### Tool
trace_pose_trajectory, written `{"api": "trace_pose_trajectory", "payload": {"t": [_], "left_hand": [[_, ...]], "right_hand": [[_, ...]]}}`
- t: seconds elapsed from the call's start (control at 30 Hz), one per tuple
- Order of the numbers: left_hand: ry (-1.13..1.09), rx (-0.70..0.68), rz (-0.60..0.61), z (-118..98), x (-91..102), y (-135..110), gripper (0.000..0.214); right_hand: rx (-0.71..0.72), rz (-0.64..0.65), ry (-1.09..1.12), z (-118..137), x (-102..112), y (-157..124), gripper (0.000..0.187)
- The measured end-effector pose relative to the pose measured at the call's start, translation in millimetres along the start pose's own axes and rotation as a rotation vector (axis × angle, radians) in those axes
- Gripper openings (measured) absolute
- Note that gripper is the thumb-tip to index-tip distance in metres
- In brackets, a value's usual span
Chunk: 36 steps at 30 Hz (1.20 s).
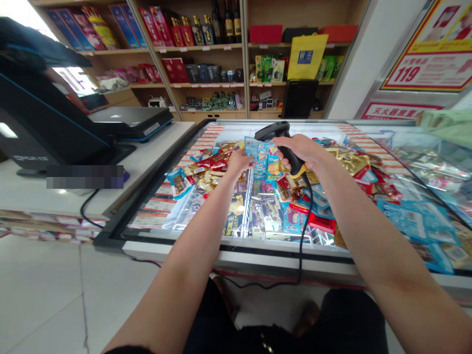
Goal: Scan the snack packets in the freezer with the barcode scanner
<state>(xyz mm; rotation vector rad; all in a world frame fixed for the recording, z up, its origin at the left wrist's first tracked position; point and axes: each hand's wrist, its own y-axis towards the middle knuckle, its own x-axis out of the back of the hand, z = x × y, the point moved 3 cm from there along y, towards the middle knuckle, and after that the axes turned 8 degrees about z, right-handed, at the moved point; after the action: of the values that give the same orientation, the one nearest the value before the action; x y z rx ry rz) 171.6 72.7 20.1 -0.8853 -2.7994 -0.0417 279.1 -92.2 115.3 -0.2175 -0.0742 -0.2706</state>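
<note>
While the right hand (pixel 309 151) holds a barcode scanner (pixel 273 130) over the glass-topped case (pixel 265 259), the left hand (pixel 240 161) presents a light blue packet (pixel 251 145) in front of it, so the step in hand looks like scanning 1 item. The right hand is wrapped around the scanner's handle; whether a finger presses a trigger cannot be told. The left hand is nearly closed, thumb and fingers pinching the packet's lower edge. The next move probably calls for bringing the packet's code squarely before the scanner's window and keeping both steady; neither code nor window can be made out. The scanner's head points left, towards the packet, and its handle slants down and right, back towards the wearer, with the cable (pixel 309 206) hanging from its end over the case's front edge. The packet stands roughly upright just left of the scanner's head; whether the 2 touch is unclear. Its long axis is hard to judge, since the fingers cover its base and similar blue packets (pixel 273 164) lie beyond, among the loose packets (pixel 354 164) spread across the glass.
</note>
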Motion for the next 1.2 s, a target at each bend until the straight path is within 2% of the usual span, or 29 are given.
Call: {"api": "trace_pose_trajectory", "payload": {"t": [0.2, 0.43, 0.53, 0.73, 0.83, 0.9, 1.0, 1.07, 1.2], "left_hand": [[0.003, -0.009, -0.004, -4, 0.7, -4, 0.028], [0.007, -0.033, -0.019, -15, 5.4, -8, 0.024], [0.094, -0.074, -0.082, -24, 22.9, -5, 0.015], [0.556, -0.027, -0.393, -47, 83.9, -17, 0.015], [0.723, 0.060, -0.479, -50, 104.7, -28, 0.016], [0.817, 0.132, -0.539, -44, 111.8, -35, 0.028], [0.912, 0.177, -0.586, -34, 111.5, -38, 0.051], [0.939, 0.155, -0.584, -31, 105.0, -37, 0.053], [0.999, -0.018, -0.539, -44, 74.9, -32, 0.048]], "right_hand": [[0.016, 0.013, 0.012, 0, -1, -1, 0.025], [0.039, -0.038, 0.025, 3, 7, -1, 0.025], [0.040, -0.088, 0.032, 4, 16, -2, 0.023], [0.042, -0.168, 0.068, 7, 40, -6, 0.020], [0.045, -0.188, 0.089, 9, 50, -10, 0.020], [0.058, -0.188, 0.097, 10, 55, -11, 0.019], [0.059, -0.198, 0.095, 10, 61, -13, 0.019], [0.056, -0.210, 0.090, 11, 63, -13, 0.019], [0.065, -0.213, 0.073, 13, 68, -14, 0.020]]}}
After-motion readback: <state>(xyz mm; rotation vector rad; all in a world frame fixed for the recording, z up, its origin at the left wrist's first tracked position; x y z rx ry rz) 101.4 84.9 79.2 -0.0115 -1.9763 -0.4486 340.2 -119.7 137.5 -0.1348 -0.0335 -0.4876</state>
